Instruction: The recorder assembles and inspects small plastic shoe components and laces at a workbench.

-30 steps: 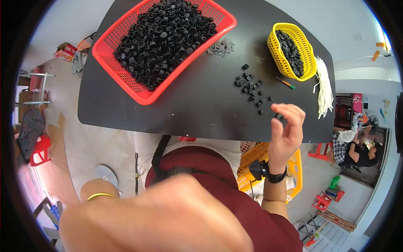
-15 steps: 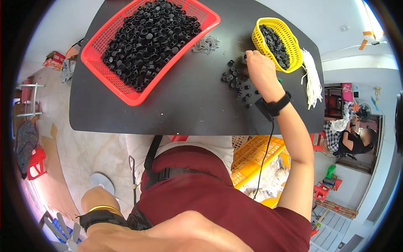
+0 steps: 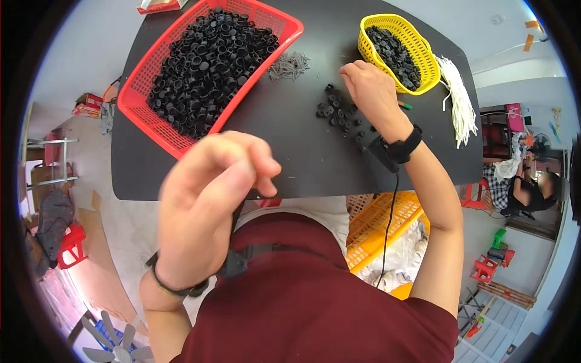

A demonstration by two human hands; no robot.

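Observation:
My left hand (image 3: 206, 193) is raised over the table's near edge, slightly blurred, its fingers loosely curled and a little apart. Nothing shows in it. Beyond it stands a red plastic basket (image 3: 142, 115) heaped with black round plastic caps (image 3: 206, 72). My right hand (image 3: 372, 91), wearing a black wrist strap, rests low over the table beside a yellow basket (image 3: 423, 54). Its fingers are bent together, and whatever they hold is hidden. Small black plugs (image 3: 336, 112) lie scattered to its left. Dark flat pieces (image 3: 393, 57) fill the yellow basket.
A pile of thin grey pins (image 3: 289, 65) lies between the baskets on the dark table (image 3: 290, 133). White cords (image 3: 457, 103) hang at the right. A green-tipped tool (image 3: 404, 105) lies by my right wrist. Yellow crates (image 3: 381, 230) stand below; another person (image 3: 526, 193) sits far right.
My left hand has risen from low beside my body to above the table's near edge. My right hand has shifted slightly left and its fingers are more curled. The view has tilted a little.

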